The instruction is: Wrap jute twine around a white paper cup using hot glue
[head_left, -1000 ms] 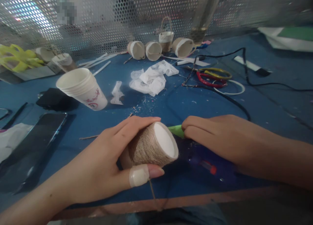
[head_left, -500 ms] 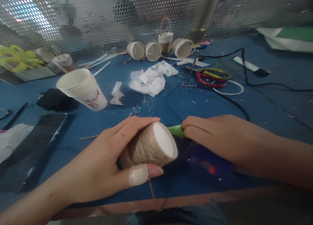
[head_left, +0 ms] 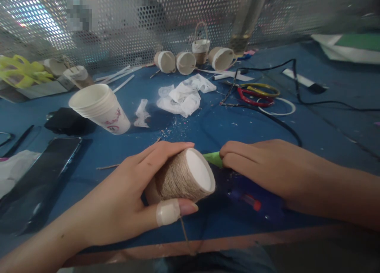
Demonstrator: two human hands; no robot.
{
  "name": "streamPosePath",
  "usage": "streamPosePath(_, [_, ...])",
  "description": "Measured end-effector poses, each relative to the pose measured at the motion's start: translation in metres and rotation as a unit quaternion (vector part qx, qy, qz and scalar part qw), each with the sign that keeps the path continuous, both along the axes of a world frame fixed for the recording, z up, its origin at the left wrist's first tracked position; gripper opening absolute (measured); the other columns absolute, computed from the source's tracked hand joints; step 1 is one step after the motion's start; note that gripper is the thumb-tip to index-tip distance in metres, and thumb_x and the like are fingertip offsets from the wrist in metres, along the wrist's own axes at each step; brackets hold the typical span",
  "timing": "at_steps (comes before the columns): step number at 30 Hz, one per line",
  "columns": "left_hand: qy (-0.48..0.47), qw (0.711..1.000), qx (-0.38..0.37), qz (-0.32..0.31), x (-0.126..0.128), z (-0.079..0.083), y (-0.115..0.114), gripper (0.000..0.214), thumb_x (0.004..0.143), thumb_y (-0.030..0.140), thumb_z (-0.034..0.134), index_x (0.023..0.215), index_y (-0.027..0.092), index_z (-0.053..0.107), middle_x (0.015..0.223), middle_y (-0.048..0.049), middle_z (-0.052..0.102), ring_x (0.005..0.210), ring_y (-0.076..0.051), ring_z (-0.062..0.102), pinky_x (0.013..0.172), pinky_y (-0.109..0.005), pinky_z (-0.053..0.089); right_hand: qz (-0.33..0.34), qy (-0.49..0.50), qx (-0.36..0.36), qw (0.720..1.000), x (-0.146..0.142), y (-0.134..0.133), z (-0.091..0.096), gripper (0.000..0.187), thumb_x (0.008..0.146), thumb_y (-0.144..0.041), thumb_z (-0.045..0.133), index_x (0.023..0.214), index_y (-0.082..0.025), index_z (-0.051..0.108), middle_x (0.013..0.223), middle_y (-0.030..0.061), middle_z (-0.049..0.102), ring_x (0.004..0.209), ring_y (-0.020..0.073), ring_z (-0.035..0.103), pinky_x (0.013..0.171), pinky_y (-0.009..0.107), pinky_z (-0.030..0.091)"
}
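My left hand point(head_left: 127, 197), with a bandage around the thumb, grips a paper cup point(head_left: 185, 176) wound with brown twine. The cup is tilted, its round white end facing right. A loose strand of twine point(head_left: 184, 231) hangs below my thumb towards the table edge. On the right, my right hand point(head_left: 258, 166) is closed around a dark blue glue gun point(head_left: 252, 203) with a red part on its body. Its green nozzle point(head_left: 213, 158) points left, close beside the cup's upper right rim. The hand hides much of the gun.
Stacked paper cups point(head_left: 102, 108) lean beside a phone point(head_left: 44, 182) and a black block point(head_left: 69, 121). Crumpled white plastic point(head_left: 185, 94) lies mid-table, with scissors point(head_left: 257, 96) and a black cable point(head_left: 267, 118) to its right. Several small twine-trimmed cups point(head_left: 186, 63) stand along the perforated metal screen point(head_left: 118, 27).
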State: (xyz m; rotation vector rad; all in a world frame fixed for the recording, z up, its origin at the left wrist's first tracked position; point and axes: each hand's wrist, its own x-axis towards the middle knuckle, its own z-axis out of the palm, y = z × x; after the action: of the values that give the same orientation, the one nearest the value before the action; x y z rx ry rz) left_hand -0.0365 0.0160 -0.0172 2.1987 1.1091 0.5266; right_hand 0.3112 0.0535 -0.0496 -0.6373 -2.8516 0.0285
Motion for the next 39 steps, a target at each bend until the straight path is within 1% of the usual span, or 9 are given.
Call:
streamPosePath(6, [0.0, 1.0, -0.003, 0.014, 0.0002, -0.0008, -0.0033, 0.082, 0.093, 0.052, 0.097, 0.169, 0.049, 0.067, 0.154, -0.0009, 0.086, 0.131, -0.043, 0.088, 0.103, -0.051, 0.079, 0.01, 0.025, 0.017, 0.999, 0.0004, 0.0022, -0.005, 0.032, 0.093, -0.005, 0.053, 0.116, -0.026, 0.055, 0.111, 0.0073, 0.077, 0.065, 0.0221, 0.061, 0.061, 0.041, 0.03])
streamPosePath(10, [-0.008, 1.0, 0.006, 0.03, 0.0016, -0.0005, -0.0055, 0.073, 0.097, 0.052, 0.094, 0.165, 0.05, 0.068, 0.153, 0.0006, 0.086, 0.131, -0.04, 0.088, 0.098, -0.048, 0.079, 0.011, 0.009, 0.011, 1.0, 0.0001, 0.0009, -0.001, 0.033, 0.093, -0.003, 0.052, 0.117, -0.026, 0.056, 0.114, 0.0079, 0.077, 0.067, 0.0227, 0.064, 0.061, 0.041, 0.032])
streamPosePath(14, [-0.001, 1.0, 0.016, 0.0, -0.0001, -0.0006, -0.0037, 0.082, 0.095, 0.047, 0.097, 0.169, 0.051, 0.063, 0.154, 0.0007, 0.085, 0.128, -0.039, 0.089, 0.097, -0.046, 0.08, -0.001, 0.005, -0.001, 1.0, 0.0, -0.0005, 0.0014, 0.035, 0.093, -0.001, 0.053, 0.118, -0.025, 0.058, 0.114, 0.0081, 0.078, 0.069, 0.0218, 0.065, 0.063, 0.04, 0.033])
streamPosePath(21, [0.007, 0.999, 0.042, -0.012, -0.0003, -0.0025, -0.0029, 0.081, 0.097, 0.046, 0.094, 0.171, 0.048, 0.061, 0.154, -0.0016, 0.085, 0.126, -0.039, 0.09, 0.092, -0.045, 0.08, 0.008, 0.004, 0.006, 1.0, 0.0006, 0.001, -0.0006, 0.032, 0.096, -0.004, 0.056, 0.12, -0.024, 0.06, 0.116, 0.008, 0.077, 0.068, 0.022, 0.064, 0.061, 0.04, 0.035])
streamPosePath(26, [0.022, 0.997, 0.073, -0.024, -0.002, -0.0071, -0.0035, 0.09, 0.097, 0.049, 0.094, 0.177, 0.05, 0.052, 0.154, -0.0022, 0.084, 0.124, -0.039, 0.09, 0.089, -0.046, 0.08, 0.006, 0.017, -0.003, 1.0, 0.0007, 0.0, -0.0009, 0.028, 0.101, -0.005, 0.055, 0.121, -0.024, 0.059, 0.116, 0.0083, 0.078, 0.068, 0.0206, 0.065, 0.06, 0.038, 0.034])
streamPosePath(29, [0.031, 0.995, 0.086, -0.028, -0.0032, -0.0085, -0.0034, 0.093, 0.097, 0.052, 0.094, 0.179, 0.051, 0.049, 0.155, -0.0017, 0.084, 0.124, -0.04, 0.09, 0.091, -0.048, 0.08, 0.008, 0.015, -0.001, 1.0, 0.001, -0.0001, -0.0009, 0.03, 0.099, -0.004, 0.054, 0.121, -0.024, 0.058, 0.117, 0.0086, 0.078, 0.069, 0.0213, 0.067, 0.061, 0.038, 0.034])
streamPosePath(33, [0.029, 0.996, 0.083, -0.03, -0.0025, -0.009, -0.0027, 0.093, 0.098, 0.053, 0.094, 0.178, 0.054, 0.046, 0.156, 0.0003, 0.084, 0.125, -0.038, 0.091, 0.091, -0.046, 0.08, 0.004, 0.009, 0.002, 1.0, 0.0016, -0.0001, -0.0017, 0.03, 0.098, -0.004, 0.055, 0.12, -0.024, 0.06, 0.117, 0.0092, 0.078, 0.07, 0.0226, 0.067, 0.062, 0.039, 0.036])
streamPosePath(36, [0.023, 0.997, 0.073, -0.028, -0.0012, -0.0079, -0.0021, 0.092, 0.097, 0.052, 0.095, 0.176, 0.054, 0.048, 0.158, 0.0008, 0.083, 0.128, -0.038, 0.09, 0.092, -0.046, 0.08, 0.002, 0.015, -0.002, 1.0, 0.0016, -0.0006, -0.0021, 0.034, 0.096, -0.003, 0.055, 0.122, -0.023, 0.062, 0.117, 0.0096, 0.078, 0.073, 0.023, 0.069, 0.063, 0.038, 0.037])
streamPosePath(39, [0.015, 0.998, 0.062, -0.017, -0.0011, -0.0059, -0.0027, 0.085, 0.098, 0.05, 0.094, 0.174, 0.052, 0.054, 0.156, 0.0004, 0.084, 0.128, -0.038, 0.09, 0.091, -0.046, 0.081, 0.001, 0.017, -0.005, 1.0, 0.0011, -0.0011, -0.0014, 0.031, 0.098, -0.005, 0.054, 0.121, -0.023, 0.061, 0.118, 0.0098, 0.078, 0.071, 0.022, 0.068, 0.063, 0.038, 0.037])
